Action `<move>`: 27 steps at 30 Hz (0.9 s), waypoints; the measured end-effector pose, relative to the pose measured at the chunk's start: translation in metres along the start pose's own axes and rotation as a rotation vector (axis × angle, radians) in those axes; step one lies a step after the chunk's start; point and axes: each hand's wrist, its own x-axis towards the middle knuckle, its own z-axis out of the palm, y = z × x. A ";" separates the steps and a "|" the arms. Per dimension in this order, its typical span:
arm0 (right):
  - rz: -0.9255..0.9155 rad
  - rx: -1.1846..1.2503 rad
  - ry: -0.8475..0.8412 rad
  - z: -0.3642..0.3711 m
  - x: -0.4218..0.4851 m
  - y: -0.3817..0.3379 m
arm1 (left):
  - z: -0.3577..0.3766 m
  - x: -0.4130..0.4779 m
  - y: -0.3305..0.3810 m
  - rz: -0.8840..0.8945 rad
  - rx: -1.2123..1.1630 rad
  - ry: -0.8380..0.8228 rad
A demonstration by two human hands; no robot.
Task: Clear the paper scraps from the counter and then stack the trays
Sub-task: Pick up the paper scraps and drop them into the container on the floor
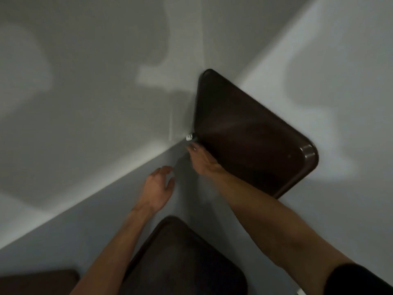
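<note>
A small white paper scrap point(189, 137) lies in the counter's far corner, wedged against the wall beside a dark brown tray point(251, 135). My right hand point(202, 159) stretches toward the scrap with its fingers extended; the fingertips are just short of it, next to the tray's left edge. My left hand point(157, 188) hovers over the counter lower left of that, fingers loosely curled and holding nothing. A second brown tray point(180, 252) lies near me under my forearms, and a third tray point(38, 282) shows at the bottom left edge.
The pale grey counter point(319, 209) meets white walls point(85, 81) on the left and at the back, forming a tight corner. Shadows of my arms fall on the walls.
</note>
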 end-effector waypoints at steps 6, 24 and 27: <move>0.004 0.274 0.009 0.024 -0.030 0.005 | 0.013 0.073 0.022 0.021 0.111 -0.081; 0.102 0.187 0.139 0.048 -0.153 0.026 | 0.099 0.166 -0.011 -0.142 -0.079 0.053; 0.188 0.382 0.124 0.037 -0.146 0.027 | 0.077 0.113 -0.001 -0.103 -0.060 -0.026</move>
